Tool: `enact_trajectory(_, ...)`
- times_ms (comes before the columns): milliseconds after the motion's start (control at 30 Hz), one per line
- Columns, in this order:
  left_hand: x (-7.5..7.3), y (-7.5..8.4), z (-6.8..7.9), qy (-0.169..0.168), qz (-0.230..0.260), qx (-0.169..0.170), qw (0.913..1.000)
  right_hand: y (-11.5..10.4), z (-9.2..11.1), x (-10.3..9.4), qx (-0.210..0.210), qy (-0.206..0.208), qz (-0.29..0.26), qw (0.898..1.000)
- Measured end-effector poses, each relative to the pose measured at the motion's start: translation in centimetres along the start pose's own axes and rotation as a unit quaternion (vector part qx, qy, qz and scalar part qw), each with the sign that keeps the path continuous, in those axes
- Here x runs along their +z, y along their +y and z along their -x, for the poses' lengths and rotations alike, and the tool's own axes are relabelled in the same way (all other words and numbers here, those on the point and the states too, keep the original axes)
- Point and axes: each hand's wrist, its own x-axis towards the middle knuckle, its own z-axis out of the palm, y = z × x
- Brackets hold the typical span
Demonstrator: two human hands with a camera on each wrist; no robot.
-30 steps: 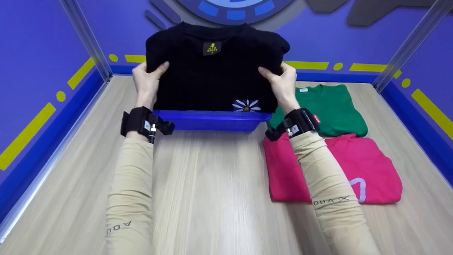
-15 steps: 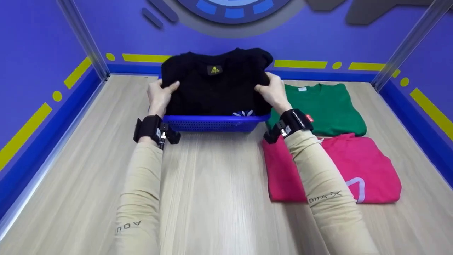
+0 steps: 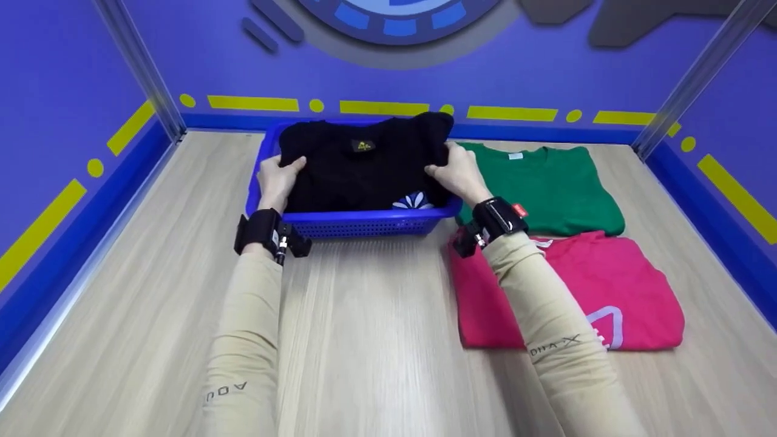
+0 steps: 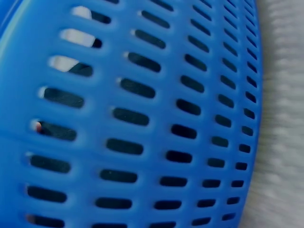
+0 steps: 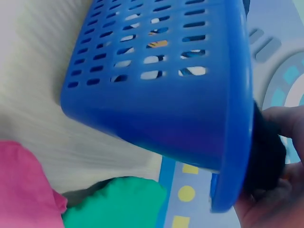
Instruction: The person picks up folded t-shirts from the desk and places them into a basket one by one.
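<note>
Holds the black shirt (image 3: 355,176) in the mouth of the basket (image 3: 364,227), towards twelve o'clock on the worktop (image 3: 364,334), pinching it at nine o'clock with the left grip (image 3: 278,180) and at three with the right grip (image 3: 459,171), apparently to keep its fold spread.

The black shirt (image 3: 358,176) hides part of the left hand (image 3: 278,181) and right hand (image 3: 461,174); its label's (image 3: 363,145) print is too small to read. The basket (image 3: 364,215) rim hides the flower's (image 3: 413,201) bottom, a sleeve (image 3: 564,328) some of the pink shirt (image 3: 643,279).
</note>
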Motion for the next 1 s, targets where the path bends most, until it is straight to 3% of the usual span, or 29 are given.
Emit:
enact_trajectory(133,-0.2,-0.1,0.0,-0.023,-0.016,-0.009,0.9996,-0.1,0.6,0.1,-0.004,0.000,0.013,1.000)
enact_trajectory(300,-0.4,-0.1,-0.2,-0.058,-0.038,0.002,0.9976,-0.4,1.6,0.3,-0.005,0.028,0.040,0.999)
enact_trajectory(433,-0.4,-0.2,-0.2,-0.023,-0.047,0.024,0.9983,-0.4,2.6,0.2,-0.011,0.054,0.044,0.997)
enact_trajectory(567,-0.3,-0.2,-0.1,0.021,-0.044,0.056,0.9973,0.2,3.6,0.2,-0.046,0.075,0.028,0.996)
enact_trajectory(667,-0.2,0.0,0.4,0.045,-0.048,0.099,0.9929,1.1,4.5,0.1,-0.074,0.097,0.006,0.993)
enact_trajectory(833,0.2,0.5,2.1,0.061,-0.074,0.218,0.9712,2.5,6.0,-0.2,-0.118,0.135,-0.028,0.983)
enact_trajectory(1000,1.6,0.8,4.8,0.012,-0.092,0.342,0.9350,3.5,7.8,-0.5,-0.162,0.142,-0.031,0.976)
